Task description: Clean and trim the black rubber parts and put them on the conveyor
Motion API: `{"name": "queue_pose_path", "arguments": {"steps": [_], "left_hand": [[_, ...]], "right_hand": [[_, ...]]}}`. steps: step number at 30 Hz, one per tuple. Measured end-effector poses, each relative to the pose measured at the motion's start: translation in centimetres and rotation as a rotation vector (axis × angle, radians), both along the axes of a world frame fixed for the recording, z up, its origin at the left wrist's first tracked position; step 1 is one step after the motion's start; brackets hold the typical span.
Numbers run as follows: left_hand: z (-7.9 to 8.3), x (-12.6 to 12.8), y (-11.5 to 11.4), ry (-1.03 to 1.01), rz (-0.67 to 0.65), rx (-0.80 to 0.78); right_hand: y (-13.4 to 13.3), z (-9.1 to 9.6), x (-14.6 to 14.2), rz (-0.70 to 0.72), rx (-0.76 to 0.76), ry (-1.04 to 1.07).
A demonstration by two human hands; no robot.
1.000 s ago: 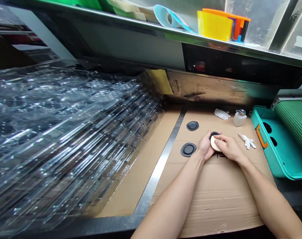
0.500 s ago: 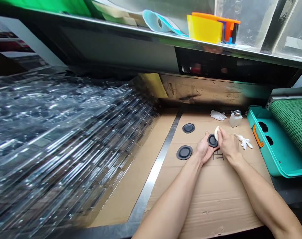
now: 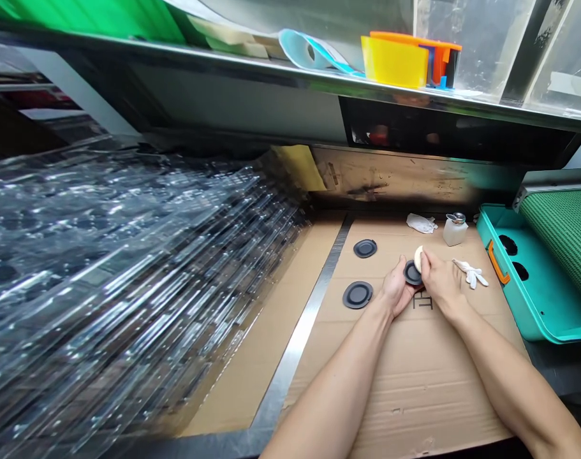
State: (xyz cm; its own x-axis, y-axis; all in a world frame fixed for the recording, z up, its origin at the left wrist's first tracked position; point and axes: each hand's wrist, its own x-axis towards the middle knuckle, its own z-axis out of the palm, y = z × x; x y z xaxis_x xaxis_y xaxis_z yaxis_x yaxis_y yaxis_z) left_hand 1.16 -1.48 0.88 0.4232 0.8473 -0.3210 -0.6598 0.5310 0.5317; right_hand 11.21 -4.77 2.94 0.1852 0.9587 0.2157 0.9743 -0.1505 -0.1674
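My left hand (image 3: 396, 287) lies palm up on the cardboard sheet (image 3: 428, 376) and holds a black rubber disc (image 3: 413, 273) by its edge. My right hand (image 3: 441, 284) pinches a small white pad (image 3: 418, 258), which is tilted on edge and touches the disc's upper right rim. Two more black rubber discs rest flat on the cardboard to the left of my hands, one farther off (image 3: 365, 248) and one closer (image 3: 358, 295). Neither touches my hands.
A large stack of clear plastic trays (image 3: 127, 274) fills the left side. A metal strip (image 3: 300, 344) runs along the cardboard. Nearby lie a pump bottle (image 3: 455, 231), white cloth (image 3: 421, 223) and white glove (image 3: 470, 273). A teal tray (image 3: 495, 280) stands at right, below a shelf (image 3: 290, 73).
The white pad has moved from lying across the black disc to standing on edge at its upper right rim. The disc's dark face now shows between my hands.
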Motion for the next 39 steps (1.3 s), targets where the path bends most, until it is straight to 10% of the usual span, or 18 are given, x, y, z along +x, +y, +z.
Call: {"name": "queue_pose_path", "arguments": {"steps": [18,29,39], "left_hand": [[-0.4,-0.1,0.2,-0.083,0.009,-0.024],[0.8,-2.5,0.7,-0.263,0.126,-0.005],[1.9,-3.1,0.5,-0.317,-0.033,-0.157]], "right_hand": [[-1.0,-0.1,-1.3,0.061,-0.101,0.009],[0.1,0.1,4.3,-0.071,0.028,0.228],[0.1,1.3,7.1,-0.144,0.019,-0.066]]}}
